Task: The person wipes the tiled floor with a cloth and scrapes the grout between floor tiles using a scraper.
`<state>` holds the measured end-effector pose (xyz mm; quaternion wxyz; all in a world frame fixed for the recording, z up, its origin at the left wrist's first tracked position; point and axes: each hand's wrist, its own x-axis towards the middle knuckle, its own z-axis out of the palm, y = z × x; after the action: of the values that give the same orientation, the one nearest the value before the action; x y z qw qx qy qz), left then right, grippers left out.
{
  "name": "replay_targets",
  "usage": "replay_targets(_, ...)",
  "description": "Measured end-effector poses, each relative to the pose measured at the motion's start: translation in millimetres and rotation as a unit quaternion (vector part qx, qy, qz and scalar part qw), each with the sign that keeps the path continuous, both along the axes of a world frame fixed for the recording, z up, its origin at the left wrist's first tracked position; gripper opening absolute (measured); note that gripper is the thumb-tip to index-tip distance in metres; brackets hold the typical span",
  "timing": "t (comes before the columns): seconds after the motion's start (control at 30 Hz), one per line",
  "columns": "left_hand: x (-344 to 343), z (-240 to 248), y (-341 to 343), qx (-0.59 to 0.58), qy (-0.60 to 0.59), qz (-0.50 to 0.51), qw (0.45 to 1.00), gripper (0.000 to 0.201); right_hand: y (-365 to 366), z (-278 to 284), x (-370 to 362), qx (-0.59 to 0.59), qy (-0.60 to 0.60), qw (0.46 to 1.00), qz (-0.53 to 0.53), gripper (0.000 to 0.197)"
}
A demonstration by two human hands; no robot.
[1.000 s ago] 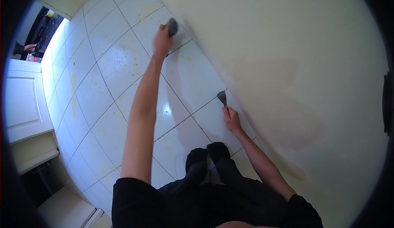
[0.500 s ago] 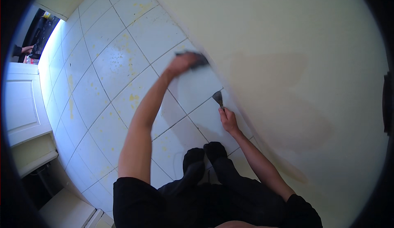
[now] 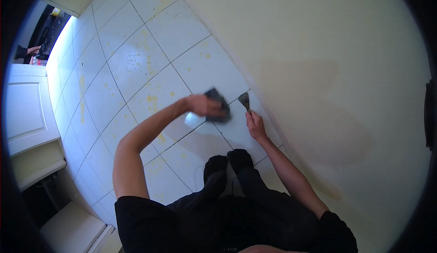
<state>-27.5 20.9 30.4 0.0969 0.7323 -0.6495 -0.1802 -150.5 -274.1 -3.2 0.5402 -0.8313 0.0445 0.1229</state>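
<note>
My left hand (image 3: 199, 104) presses a dark grey cloth (image 3: 221, 114) against the white tiled floor (image 3: 136, 93), ahead of my feet. Motion smears the cloth and the fingertips. A small wet shine lies on the tile beside the wrist. My right hand (image 3: 256, 126) is wrapped round the handle of a putty knife (image 3: 244, 100), its dark flared blade pointing away from me close to the foot of the wall. Yellow spots (image 3: 151, 99) mark many of the tiles, mostly left of and beyond my left hand.
A pale wall (image 3: 318, 39) rises along the right side. My feet in black socks (image 3: 240, 158) stand close together on the tiles. At the left are a white cabinet door (image 3: 27, 107) and an open cabinet space (image 3: 48, 194). Far upper left, another person's hand (image 3: 33, 50) shows beside dark objects.
My left hand has drawn the cloth back from the wall's foot toward my feet, the elbow swinging out left. My right hand with the putty knife has shifted only slightly.
</note>
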Motion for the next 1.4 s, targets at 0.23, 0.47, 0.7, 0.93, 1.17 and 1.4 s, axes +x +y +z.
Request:
replay_targets(0.23, 109.2, -17.2, 58.2, 0.036, -0.133, 0.55, 0.824, 0.044, 3.9, -1.1, 2.2, -0.002, -0.01, 1.0, 0.012, 0.034)
replay_targets(0.47, 144.3, 55.2, 52.9, -0.133, -0.086, 0.517, 0.841, 0.062, 2.4, -6.9, -0.2, 0.022, -0.034, 0.999, 0.002, 0.033)
replay_targets(0.7, 17.8, 1.2, -51.7, -0.01, -0.095, -0.066, 0.993, 0.055, -10.3, -13.4, -47.0, -0.034, -0.188, 0.981, 0.04, 0.024)
replay_targets(0.93, 121.2, -54.3, -15.3, -0.142, -0.141, 0.227, 0.953, 0.056, -2.9, -3.3, -45.6, -0.073, -0.147, 0.984, 0.064, 0.021)
replay_targets(1.17, 207.2, 13.3, 115.5, 0.019, -0.139, 0.775, 0.617, 0.045, 2.5, 1.3, -49.2, -0.078, -0.121, 0.988, 0.061, 0.02)
replay_targets(1.4, 115.9, 24.4, 69.8, -0.188, -0.092, 0.666, 0.716, 0.059, 8.8, 30.9, -24.5, -0.11, -0.079, 0.987, 0.082, 0.022)
